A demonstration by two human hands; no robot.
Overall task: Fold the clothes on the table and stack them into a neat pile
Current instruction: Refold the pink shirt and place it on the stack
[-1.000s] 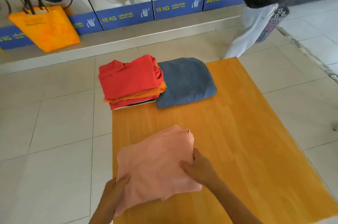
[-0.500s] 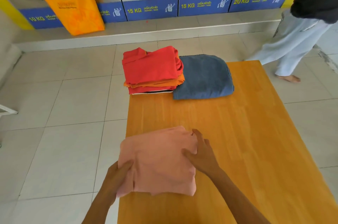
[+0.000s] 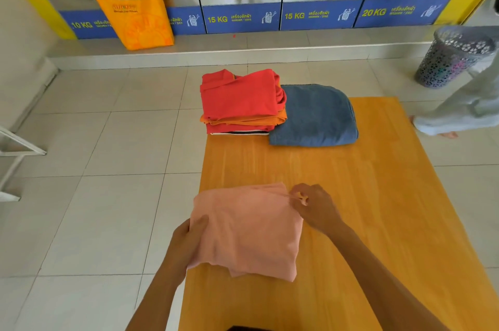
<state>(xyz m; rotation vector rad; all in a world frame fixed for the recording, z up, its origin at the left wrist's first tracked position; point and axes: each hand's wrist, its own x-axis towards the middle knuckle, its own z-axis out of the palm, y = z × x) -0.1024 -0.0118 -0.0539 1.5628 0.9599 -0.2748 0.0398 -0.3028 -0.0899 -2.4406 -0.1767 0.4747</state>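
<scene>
Pink folded garment [image 3: 247, 228] on wooden counter [image 3: 364, 209]: left hand [image 3: 189, 241] grips its near-left edge; right hand [image 3: 314, 206] apparently pinches far-right corner.

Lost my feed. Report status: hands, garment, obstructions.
Left hand grips pink garment at its left edge. Right hand pinches its far right corner. Garment folded, not stacked. Red pile ahead, path clear.

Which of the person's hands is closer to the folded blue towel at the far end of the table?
The right hand. It pinches the pink garment's far right corner, straight below the blue towel. The left hand grips the garment's near left edge, farther away.
</scene>
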